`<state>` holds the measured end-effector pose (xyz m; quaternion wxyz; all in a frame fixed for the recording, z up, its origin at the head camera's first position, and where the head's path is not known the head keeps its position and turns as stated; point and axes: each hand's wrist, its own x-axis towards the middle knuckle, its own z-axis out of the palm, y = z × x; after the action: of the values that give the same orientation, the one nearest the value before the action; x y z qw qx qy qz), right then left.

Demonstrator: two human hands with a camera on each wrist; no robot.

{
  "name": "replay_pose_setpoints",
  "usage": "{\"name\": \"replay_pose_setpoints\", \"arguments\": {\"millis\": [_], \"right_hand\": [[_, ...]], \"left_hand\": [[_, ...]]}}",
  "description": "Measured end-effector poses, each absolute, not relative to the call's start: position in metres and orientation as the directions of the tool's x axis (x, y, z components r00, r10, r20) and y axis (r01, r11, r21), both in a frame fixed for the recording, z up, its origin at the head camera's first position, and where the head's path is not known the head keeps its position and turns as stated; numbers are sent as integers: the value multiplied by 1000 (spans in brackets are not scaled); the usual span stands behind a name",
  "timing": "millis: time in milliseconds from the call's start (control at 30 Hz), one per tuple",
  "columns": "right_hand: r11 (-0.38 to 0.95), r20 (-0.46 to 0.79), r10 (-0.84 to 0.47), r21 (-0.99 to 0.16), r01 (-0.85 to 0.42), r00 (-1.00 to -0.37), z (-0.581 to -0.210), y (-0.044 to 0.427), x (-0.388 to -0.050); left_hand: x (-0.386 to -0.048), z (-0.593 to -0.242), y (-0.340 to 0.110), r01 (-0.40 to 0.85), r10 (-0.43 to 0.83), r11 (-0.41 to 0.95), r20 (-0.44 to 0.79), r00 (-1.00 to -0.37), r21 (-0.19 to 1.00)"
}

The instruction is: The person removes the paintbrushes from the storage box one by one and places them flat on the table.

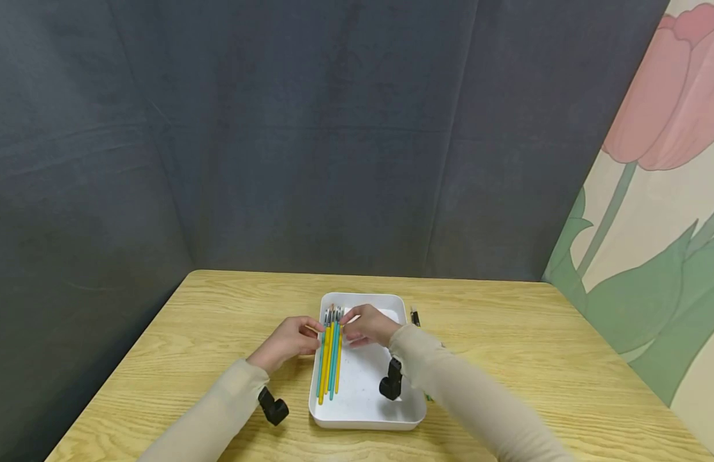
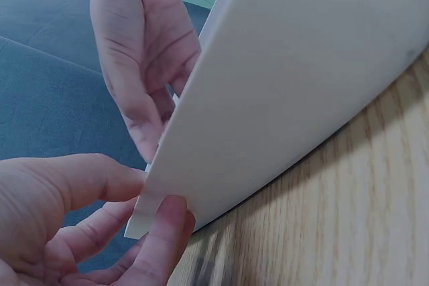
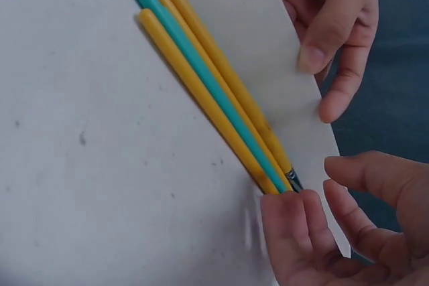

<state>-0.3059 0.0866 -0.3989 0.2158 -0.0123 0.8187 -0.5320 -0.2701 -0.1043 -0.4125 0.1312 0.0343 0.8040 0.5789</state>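
A white rectangular tray (image 1: 362, 401) lies on the table. Along its left side run several slim yellow and teal paintbrushes (image 3: 194, 65), roughly parallel, bristle ends toward the far side. At the tray's left wall is my left hand (image 1: 290, 340); in the left wrist view its thumb and fingers pinch that wall near the rim. My right hand (image 1: 371, 327) reaches into the tray from the right. Its fingers (image 3: 288, 219) are at the brushes' metal ends and hide part of them, while the thumb stands apart from them.
Outside the tray's right side lies a thin dark stick-like item (image 1: 415, 316), partly hidden by the right sleeve (image 1: 449, 372). The wooden table (image 1: 229, 308) ends at a dark curtain (image 1: 310, 160). A painted wall (image 1: 651, 256) stands to the right.
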Motion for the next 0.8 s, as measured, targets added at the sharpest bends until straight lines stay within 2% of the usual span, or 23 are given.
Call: {"name": "replay_pose_setpoints", "arguments": {"millis": [167,800], "right_hand": [[488,-350,-212,-847,211,-912,-407,83,-307],[547,-334,-155,-813,200,-930,-419,73,-311]], "left_hand": [[-269,-412,-104,-97,207,327,-171,-963,940],[-270,-414,-105,-102,206,325,-176,-963,940]]}}
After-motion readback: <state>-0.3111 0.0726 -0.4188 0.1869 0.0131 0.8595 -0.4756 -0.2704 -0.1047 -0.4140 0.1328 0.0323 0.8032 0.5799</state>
